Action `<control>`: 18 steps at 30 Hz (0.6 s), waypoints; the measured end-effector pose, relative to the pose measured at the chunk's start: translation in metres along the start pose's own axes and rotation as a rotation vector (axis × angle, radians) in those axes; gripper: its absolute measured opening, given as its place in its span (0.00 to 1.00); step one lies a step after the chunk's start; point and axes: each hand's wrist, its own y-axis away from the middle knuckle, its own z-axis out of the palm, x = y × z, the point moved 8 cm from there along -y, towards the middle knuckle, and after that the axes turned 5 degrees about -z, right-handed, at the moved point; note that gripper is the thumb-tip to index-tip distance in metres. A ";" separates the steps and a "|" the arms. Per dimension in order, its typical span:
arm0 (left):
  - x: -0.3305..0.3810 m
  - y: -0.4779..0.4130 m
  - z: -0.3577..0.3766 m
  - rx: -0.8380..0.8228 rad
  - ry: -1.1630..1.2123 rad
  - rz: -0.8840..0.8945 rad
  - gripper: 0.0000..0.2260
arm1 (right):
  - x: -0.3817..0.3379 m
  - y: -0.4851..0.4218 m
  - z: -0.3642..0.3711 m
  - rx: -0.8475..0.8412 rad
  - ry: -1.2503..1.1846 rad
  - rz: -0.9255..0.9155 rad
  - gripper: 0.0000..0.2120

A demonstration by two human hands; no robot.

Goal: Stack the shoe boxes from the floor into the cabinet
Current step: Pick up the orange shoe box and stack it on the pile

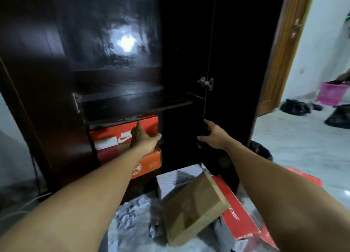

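Note:
A dark brown cabinet stands open with a shelf across its middle. Below the shelf an orange-red shoe box sits on top of a second orange box. My left hand lies flat against the front of the upper box, fingers spread, holding nothing. My right hand reaches into the dark right side by the open cabinet door, fingers apart. On the floor in front lie a brown cardboard box, a white patterned box and a red and white box.
Crumpled white paper lies on the pale floor at the lower left. A wooden room door stands open at the right. Beyond it are a pink basket and dark bags. White cables run along the floor at left.

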 end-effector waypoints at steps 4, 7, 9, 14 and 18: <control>0.047 0.030 0.018 -0.232 -0.094 0.163 0.48 | 0.014 0.033 -0.040 0.006 0.129 0.018 0.42; 0.078 0.041 0.025 -0.345 -0.115 0.265 0.47 | 0.014 0.042 -0.054 0.010 0.231 0.008 0.42; 0.089 0.042 0.034 -0.357 -0.099 0.316 0.46 | 0.015 0.044 -0.054 -0.007 0.278 0.004 0.41; 0.047 0.035 0.102 -0.402 -0.052 0.270 0.47 | 0.028 0.048 -0.034 -0.126 0.402 -0.010 0.41; 0.002 0.030 0.149 -0.534 -0.153 0.254 0.49 | 0.052 0.062 -0.005 -0.181 0.378 -0.039 0.40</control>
